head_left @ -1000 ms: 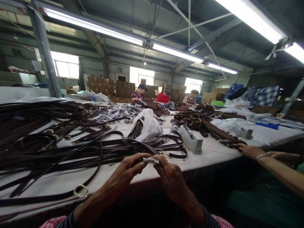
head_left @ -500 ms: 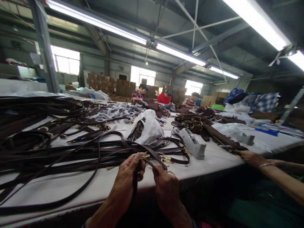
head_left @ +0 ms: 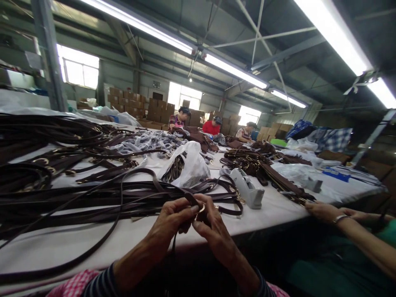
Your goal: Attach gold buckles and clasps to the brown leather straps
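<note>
My left hand [head_left: 176, 214] pinches a dark brown strap [head_left: 191, 199] near its end, just over the table's front edge. Close against it, my right hand [head_left: 213, 229] has its fingers closed at the same strap end, where a gold metal ring [head_left: 201, 208] shows between the fingertips. The strap's long tail loops away to the left over the table. Behind both hands lies a bundle of dark brown straps [head_left: 93, 198] with gold clasps. Parts of the fingers and the hardware are hidden by the hands.
A grey tape dispenser [head_left: 249, 190] stands right of my hands, beside a white plastic bag [head_left: 193, 169]. A co-worker's hand [head_left: 323, 211] touches brown straps [head_left: 286, 181] on the right. Three people sit across the white table [head_left: 136, 235], before stacked cartons [head_left: 126, 101].
My hands have come together at the strap end; the right hand has turned and raised its fingers to the gold hardware. The view has shifted slightly.
</note>
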The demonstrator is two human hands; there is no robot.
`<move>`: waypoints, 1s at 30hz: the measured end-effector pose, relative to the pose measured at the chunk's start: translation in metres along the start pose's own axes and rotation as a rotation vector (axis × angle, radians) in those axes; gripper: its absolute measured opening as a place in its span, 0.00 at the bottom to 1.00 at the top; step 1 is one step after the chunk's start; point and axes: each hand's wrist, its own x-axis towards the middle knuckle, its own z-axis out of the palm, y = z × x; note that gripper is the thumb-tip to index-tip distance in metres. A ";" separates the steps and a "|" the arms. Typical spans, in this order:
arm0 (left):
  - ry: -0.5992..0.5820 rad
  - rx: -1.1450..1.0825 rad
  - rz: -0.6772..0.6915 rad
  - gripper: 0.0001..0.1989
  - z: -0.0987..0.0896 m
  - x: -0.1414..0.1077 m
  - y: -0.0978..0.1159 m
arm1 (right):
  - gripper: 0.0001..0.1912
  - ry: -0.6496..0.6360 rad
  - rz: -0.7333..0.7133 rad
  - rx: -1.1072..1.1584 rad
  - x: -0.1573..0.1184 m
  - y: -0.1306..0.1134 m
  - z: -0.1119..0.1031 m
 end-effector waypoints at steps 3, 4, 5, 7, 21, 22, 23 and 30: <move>0.027 0.073 0.065 0.14 0.000 0.007 0.011 | 0.28 -0.065 -0.022 0.078 0.013 -0.011 -0.006; 0.029 0.099 0.077 0.13 0.000 0.009 0.012 | 0.24 -0.052 -0.035 0.029 0.018 -0.013 -0.007; 0.028 0.122 0.085 0.12 0.002 0.010 0.012 | 0.19 -0.031 -0.047 -0.034 0.024 -0.016 -0.009; 0.020 0.128 0.075 0.11 0.004 0.011 0.010 | 0.10 -0.007 -0.073 -0.147 0.036 -0.021 -0.012; -0.439 -0.148 -0.318 0.13 0.006 -0.011 -0.028 | 0.20 0.202 0.142 0.394 0.122 -0.039 -0.063; -0.407 -0.124 -0.311 0.14 0.003 -0.012 -0.029 | 0.20 0.192 0.162 0.410 0.118 -0.036 -0.065; -0.375 -0.092 -0.308 0.15 0.001 -0.012 -0.030 | 0.20 0.173 0.187 0.421 0.113 -0.033 -0.066; -0.226 -0.002 -0.350 0.18 -0.010 -0.011 -0.031 | 0.20 -0.058 0.378 0.334 0.066 -0.023 -0.063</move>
